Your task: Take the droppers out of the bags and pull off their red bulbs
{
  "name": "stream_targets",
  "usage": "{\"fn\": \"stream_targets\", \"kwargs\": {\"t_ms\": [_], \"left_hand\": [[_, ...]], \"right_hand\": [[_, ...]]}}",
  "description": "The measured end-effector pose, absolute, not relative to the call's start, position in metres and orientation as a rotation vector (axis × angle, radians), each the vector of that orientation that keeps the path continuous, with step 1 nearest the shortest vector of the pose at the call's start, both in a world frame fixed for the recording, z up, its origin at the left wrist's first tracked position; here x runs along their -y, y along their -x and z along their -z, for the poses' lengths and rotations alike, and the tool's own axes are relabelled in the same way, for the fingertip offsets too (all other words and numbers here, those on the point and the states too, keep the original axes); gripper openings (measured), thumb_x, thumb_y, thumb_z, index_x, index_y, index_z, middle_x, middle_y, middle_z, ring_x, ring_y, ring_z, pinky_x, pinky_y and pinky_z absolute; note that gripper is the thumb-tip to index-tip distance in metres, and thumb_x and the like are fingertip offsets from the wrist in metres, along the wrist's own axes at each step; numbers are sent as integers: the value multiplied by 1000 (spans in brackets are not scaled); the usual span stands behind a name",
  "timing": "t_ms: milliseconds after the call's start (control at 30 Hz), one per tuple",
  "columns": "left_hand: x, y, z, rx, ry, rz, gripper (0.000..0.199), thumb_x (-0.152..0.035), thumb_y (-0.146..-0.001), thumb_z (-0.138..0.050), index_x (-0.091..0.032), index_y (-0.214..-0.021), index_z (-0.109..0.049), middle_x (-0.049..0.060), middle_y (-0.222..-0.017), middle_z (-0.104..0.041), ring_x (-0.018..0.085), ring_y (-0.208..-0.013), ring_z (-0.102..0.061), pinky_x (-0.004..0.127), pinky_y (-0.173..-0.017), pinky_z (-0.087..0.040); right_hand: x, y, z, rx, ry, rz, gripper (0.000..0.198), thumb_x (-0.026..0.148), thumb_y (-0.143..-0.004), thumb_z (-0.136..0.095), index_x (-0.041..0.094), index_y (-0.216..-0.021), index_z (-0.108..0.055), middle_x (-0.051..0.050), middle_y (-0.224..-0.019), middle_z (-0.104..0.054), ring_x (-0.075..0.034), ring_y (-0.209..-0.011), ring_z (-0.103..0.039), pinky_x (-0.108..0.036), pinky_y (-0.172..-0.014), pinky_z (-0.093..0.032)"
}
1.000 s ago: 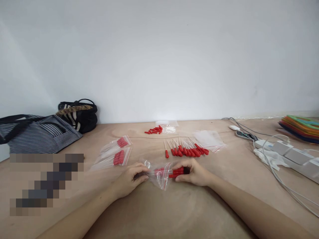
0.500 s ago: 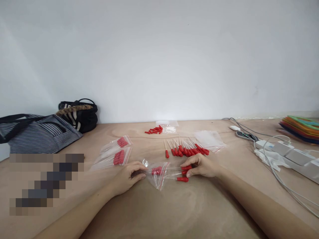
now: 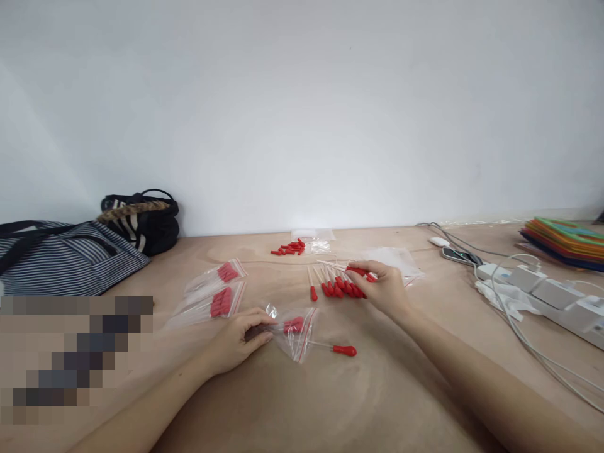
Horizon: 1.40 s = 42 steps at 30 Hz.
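One red-bulbed dropper (image 3: 345, 350) is lying crosswise on the surface (image 3: 264, 409), its long axis running roughly parallel to the far edge, its bulb facing the right edge and its thin tube reaching left to the mouth of a transparent bag (image 3: 298, 345); whether the tip is resting inside or under the plastic cannot be told. The bag, with red bulbs (image 3: 293, 324) showing through it, is being pinched at its left end by the left hand (image 3: 244, 340), which is lying nearer to the tube's tip. The right hand's (image 3: 384, 286) grip is being kept closed around at least one other dropper bulb (image 3: 356, 271), farther toward the far edge than the lone dropper, with thin tubing pointing left; how many are being held is being hidden by the fingers. Just below that grip, a fanned row of droppers (image 3: 337, 286) is lying with bulbs turned toward the near edge. Two filled bags (image 3: 221, 303) are resting toward the left edge, loose red caps (image 3: 289, 248) are lying near the far edge, and a power strip (image 3: 564, 294) is occupying the right side. Behind, the surface is being bounded by a pale wall (image 3: 302, 113).
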<state>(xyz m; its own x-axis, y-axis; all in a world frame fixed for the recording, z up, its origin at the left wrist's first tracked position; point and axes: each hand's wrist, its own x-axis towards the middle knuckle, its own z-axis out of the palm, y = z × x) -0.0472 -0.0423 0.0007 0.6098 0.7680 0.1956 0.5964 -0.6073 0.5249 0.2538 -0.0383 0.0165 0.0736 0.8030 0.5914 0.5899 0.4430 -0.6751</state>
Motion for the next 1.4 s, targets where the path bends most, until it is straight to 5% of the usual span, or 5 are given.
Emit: {"fn": "stream_targets", "kwargs": {"t_ms": [167,633,833,1033,1400], "left_hand": [[42,47,-1,-1090,-2435,-560,18,-22,-80,-48,-20,-94,-60,3,-93,-62,17,-87,-57,30,-79,-45],[42,47,-1,-1089,-2456,-551,19,-22,-80,-49,-20,-95,-61,3,-93,-62,17,-87,-56,29,-79,-44],[42,47,1,-1086,-2452,-555,19,-22,-80,-49,-20,-95,-60,3,-94,-61,16,-88,-56,29,-79,-44],[40,48,2,-1080,-2449,-552,20,-22,-80,-49,-19,-96,-60,3,-94,-61,16,-87,-56,28,-79,-44],[41,49,0,-1089,-2436,-558,20,-23,-80,-48,-20,-95,-60,3,-94,-61,16,-87,-56,29,-79,-44]], "right_hand": [[14,-209,5,2028,1369,252,21,18,-83,-44,20,-78,-65,-4,-81,-63,-15,-78,-56,-29,-75,-38],[0,-183,17,2108,1468,335,22,21,-84,-45,16,-74,-64,-8,-76,-60,-17,-75,-53,-31,-71,-27],[35,-216,10,2025,1243,-4,21,29,-84,-48,18,-70,-58,-2,-70,-57,-13,-70,-51,-27,-67,-30],[77,-249,9,2299,1170,-371,31,48,-63,-67,20,-71,-56,1,-73,-60,-15,-73,-51,-29,-70,-32],[73,-302,-9,2265,1140,-837,24,34,-69,-60,17,-53,-55,2,-55,-53,-10,-55,-45,-23,-54,-34]]}}
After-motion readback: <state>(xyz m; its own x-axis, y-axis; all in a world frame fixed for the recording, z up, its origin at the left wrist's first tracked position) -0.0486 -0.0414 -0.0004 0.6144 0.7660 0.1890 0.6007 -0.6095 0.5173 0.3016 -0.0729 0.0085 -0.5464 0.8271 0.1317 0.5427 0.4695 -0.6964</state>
